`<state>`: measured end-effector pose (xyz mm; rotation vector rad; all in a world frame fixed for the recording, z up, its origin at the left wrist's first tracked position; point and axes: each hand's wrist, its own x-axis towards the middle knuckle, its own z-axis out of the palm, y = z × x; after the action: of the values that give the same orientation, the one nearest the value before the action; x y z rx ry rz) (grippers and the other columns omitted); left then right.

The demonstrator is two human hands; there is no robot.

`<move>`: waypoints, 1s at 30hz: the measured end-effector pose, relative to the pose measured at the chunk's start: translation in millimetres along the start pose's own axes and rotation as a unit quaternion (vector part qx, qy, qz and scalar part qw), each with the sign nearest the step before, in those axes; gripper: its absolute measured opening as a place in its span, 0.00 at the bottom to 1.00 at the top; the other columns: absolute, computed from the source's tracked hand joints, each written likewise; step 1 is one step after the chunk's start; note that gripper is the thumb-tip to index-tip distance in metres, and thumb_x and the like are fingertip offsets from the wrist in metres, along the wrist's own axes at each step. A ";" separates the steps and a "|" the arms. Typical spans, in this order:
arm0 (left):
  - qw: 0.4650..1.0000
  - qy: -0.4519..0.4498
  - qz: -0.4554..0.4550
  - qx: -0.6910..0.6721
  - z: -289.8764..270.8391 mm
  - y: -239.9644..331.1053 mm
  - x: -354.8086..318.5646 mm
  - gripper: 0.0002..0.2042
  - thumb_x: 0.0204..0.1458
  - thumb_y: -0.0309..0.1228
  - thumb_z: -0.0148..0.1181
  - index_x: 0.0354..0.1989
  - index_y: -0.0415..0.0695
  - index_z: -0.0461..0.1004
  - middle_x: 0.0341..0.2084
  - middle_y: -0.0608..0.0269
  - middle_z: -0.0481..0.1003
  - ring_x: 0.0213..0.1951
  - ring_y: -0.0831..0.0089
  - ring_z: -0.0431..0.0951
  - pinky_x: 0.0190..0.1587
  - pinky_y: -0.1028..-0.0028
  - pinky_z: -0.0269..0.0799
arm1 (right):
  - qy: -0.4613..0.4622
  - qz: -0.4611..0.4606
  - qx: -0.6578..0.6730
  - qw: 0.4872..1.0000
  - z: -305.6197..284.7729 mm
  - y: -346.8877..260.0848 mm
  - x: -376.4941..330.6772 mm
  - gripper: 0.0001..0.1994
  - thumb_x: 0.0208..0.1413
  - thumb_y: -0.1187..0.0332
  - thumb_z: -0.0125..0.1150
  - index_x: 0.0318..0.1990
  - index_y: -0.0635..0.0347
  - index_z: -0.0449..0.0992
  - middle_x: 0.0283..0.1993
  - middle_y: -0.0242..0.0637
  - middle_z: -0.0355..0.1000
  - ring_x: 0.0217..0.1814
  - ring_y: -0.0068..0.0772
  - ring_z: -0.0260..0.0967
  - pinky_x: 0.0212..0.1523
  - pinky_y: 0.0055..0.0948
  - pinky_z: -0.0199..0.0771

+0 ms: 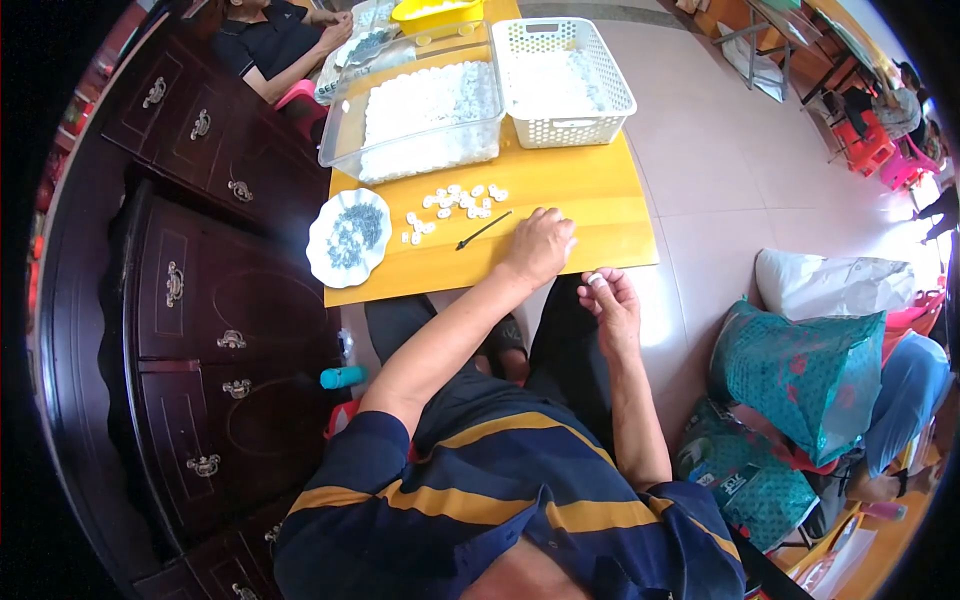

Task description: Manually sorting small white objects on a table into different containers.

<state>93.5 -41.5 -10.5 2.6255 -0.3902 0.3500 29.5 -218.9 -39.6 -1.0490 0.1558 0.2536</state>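
Observation:
My left hand [541, 246] rests on the yellow table near its front edge, fingers curled; whatever they hold, if anything, is hidden. Just off the table's edge, my right hand [613, 300] pinches a small white plastic piece [597, 280] between thumb and finger. A thin black rod-like tool [484, 230] lies to the left of my left hand. Beyond it, several small white plastic pieces [463, 200] are scattered over the tabletop. At the left edge stands a white scalloped plate [318, 245] with a heap of tiny grey and whitish parts [355, 235].
Across the table [590, 190], a clear plastic bin [410, 166] and a white perforated basket [570, 132] hold many white pieces. A yellow basin [437, 14] sits farther back, near another person [265, 40]. Dark wooden drawers [215, 240] line the left; teal bags [790, 370] stand right.

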 end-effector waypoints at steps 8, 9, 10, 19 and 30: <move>1.000 -0.002 -0.030 -0.003 1.4 4.6 7.7 0.07 0.49 0.31 0.63 0.31 0.39 0.76 0.33 0.49 0.77 0.42 0.49 0.77 0.48 0.56 0.73 | -0.002 0.001 0.020 1.000 -1.2 -2.8 2.0 0.06 0.65 0.70 0.60 0.46 0.57 0.73 0.43 0.35 0.78 0.39 0.25 0.77 0.41 0.23 0.78; 0.999 0.003 -0.042 0.000 1.6 6.2 8.1 0.08 0.48 0.31 0.62 0.31 0.39 0.76 0.33 0.48 0.77 0.42 0.49 0.76 0.49 0.55 0.73 | -0.001 -0.003 0.022 1.000 -0.3 -3.3 1.8 0.06 0.65 0.70 0.60 0.46 0.57 0.73 0.43 0.35 0.78 0.39 0.25 0.77 0.41 0.23 0.78; 0.999 0.004 -0.037 -0.001 3.5 5.6 8.2 0.08 0.48 0.31 0.62 0.31 0.39 0.76 0.33 0.48 0.77 0.42 0.49 0.76 0.49 0.55 0.73 | -0.002 -0.003 0.030 1.000 0.5 -4.2 1.0 0.06 0.65 0.70 0.60 0.46 0.57 0.73 0.43 0.36 0.78 0.39 0.25 0.78 0.41 0.23 0.78; 0.993 -0.057 -0.079 0.063 0.0 7.0 6.9 0.14 0.49 0.33 0.67 0.40 0.38 0.75 0.40 0.47 0.77 0.47 0.51 0.77 0.49 0.56 0.74 | -0.009 -0.011 0.033 0.999 5.3 -7.6 -5.0 0.05 0.65 0.70 0.59 0.46 0.57 0.73 0.43 0.35 0.78 0.39 0.24 0.77 0.41 0.22 0.78; 0.986 0.029 -0.074 -0.149 2.0 0.6 3.6 0.07 0.50 0.29 0.64 0.34 0.41 0.79 0.26 0.52 0.81 0.29 0.58 0.82 0.34 0.63 0.77 | -0.025 0.031 0.080 0.996 -1.1 -10.1 -2.9 0.06 0.65 0.69 0.59 0.47 0.56 0.72 0.43 0.35 0.78 0.41 0.26 0.78 0.43 0.25 0.79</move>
<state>97.0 -43.8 -10.9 2.3297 -0.2067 0.2926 29.6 -225.0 -31.0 -0.8779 0.1600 0.3176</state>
